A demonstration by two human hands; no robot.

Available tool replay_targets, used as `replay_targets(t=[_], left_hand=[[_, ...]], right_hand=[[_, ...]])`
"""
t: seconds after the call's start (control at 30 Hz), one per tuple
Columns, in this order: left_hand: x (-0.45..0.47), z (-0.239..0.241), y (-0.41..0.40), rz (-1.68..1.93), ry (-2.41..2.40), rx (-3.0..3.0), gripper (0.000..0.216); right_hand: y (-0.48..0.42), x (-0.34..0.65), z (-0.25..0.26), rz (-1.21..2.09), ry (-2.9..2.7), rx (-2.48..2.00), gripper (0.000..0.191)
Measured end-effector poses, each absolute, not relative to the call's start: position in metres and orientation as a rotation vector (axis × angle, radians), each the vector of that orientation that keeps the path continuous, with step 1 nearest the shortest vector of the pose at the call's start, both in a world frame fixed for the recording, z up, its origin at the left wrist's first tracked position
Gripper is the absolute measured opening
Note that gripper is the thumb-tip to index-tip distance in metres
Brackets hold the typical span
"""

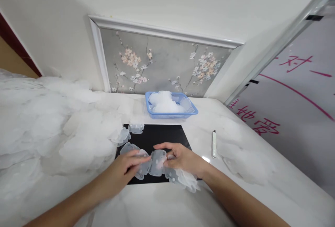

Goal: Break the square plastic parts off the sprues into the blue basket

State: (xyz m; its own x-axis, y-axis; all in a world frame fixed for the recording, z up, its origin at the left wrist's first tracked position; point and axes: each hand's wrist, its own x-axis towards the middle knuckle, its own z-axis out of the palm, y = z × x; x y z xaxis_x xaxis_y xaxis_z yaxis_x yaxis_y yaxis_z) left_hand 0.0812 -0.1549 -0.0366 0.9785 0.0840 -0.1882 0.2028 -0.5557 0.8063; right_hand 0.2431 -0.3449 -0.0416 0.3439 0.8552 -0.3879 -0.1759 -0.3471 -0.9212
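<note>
Translucent plastic pieces (157,164) probably show up best over that black mat (159,134), so your left hand (123,173) and right hand (183,159) pinch them there, fingers closed on the edges.

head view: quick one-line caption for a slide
Left hand and right hand pinch translucent white pieces over a black mat, blue basket behind.

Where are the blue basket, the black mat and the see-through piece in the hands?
blue basket (170,116): head view, front rim.
black mat (157,134): head view, bare middle.
see-through piece (157,163): head view, its centre.
</note>
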Motion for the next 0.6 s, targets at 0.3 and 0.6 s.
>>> replay_targets(t=[0.3, 0.6], left_hand=[[0.077, -0.045, -0.165, -0.037, -0.02, 2.425, 0.046], [0.076, -0.042, -0.165, -0.038, -0.031, 2.456, 0.048]], right_hand=[[-0.349, 0.253, -0.047, 1.286, -0.738, -1.508, 0.053], [-0.353, 0.256, -0.041, 1.296, -0.807, -1.492, 0.047]])
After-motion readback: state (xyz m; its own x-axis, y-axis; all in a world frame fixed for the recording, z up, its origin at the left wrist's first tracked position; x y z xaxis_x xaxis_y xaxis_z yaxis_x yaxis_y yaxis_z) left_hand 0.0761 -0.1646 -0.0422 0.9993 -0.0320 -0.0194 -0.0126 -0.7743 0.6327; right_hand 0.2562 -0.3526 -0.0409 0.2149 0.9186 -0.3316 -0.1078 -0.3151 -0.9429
